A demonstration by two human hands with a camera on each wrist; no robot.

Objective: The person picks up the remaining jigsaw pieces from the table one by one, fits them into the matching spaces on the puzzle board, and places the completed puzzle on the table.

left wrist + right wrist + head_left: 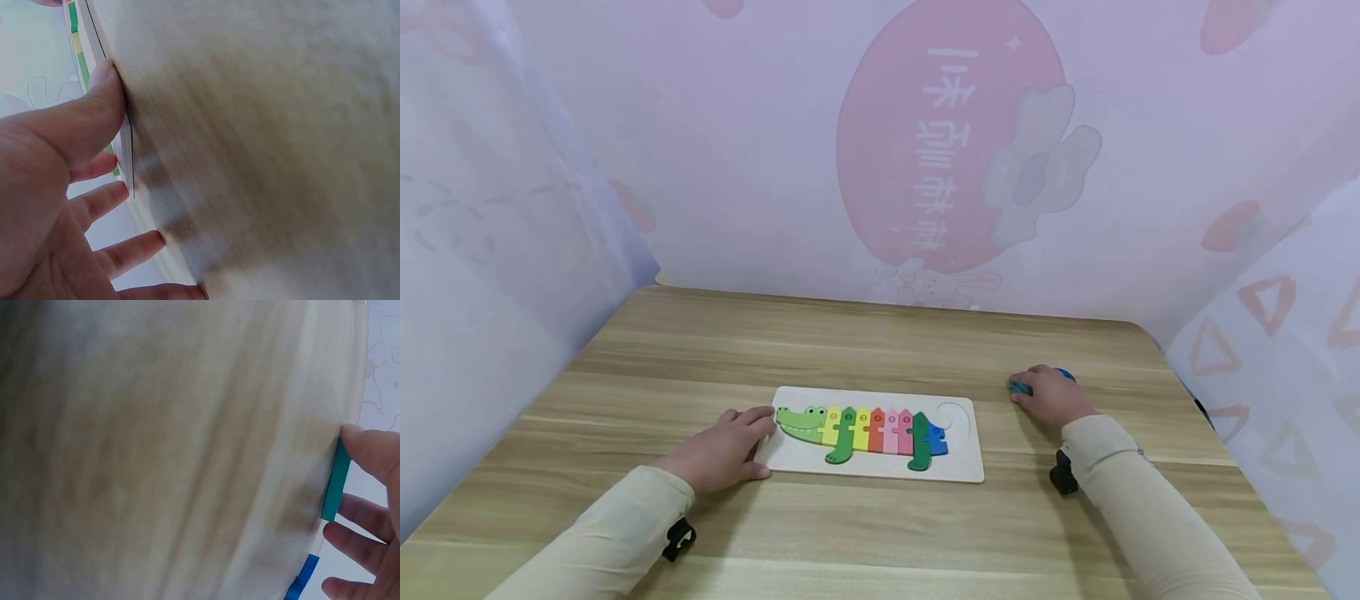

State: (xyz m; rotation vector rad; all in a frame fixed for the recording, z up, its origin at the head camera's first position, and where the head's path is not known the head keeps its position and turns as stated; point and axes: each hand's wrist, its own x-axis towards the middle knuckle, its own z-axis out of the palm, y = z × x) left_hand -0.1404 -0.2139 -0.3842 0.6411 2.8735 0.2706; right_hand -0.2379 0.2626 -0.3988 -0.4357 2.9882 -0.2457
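Note:
A pale wooden puzzle board [872, 473] lies flat on the table, with a colourful crocodile in numbered pieces on it. Its green head piece [801, 423] is at the left, and a curled tail outline shows bare at the right end. My left hand [722, 450] rests at the board's left edge, fingers spread, thumb [103, 100] by the near corner. Off to the right of the board, my right hand [1051, 398] pinches a teal puzzle piece [335, 481] between thumb and fingers, low at the tabletop. The hand partly hides this piece from the head view.
A blue puzzle piece [303, 578] lies just beyond my right hand. The wood-grain table [865, 533] has its far edge against a pale printed curtain [760, 167], which also hangs at both sides.

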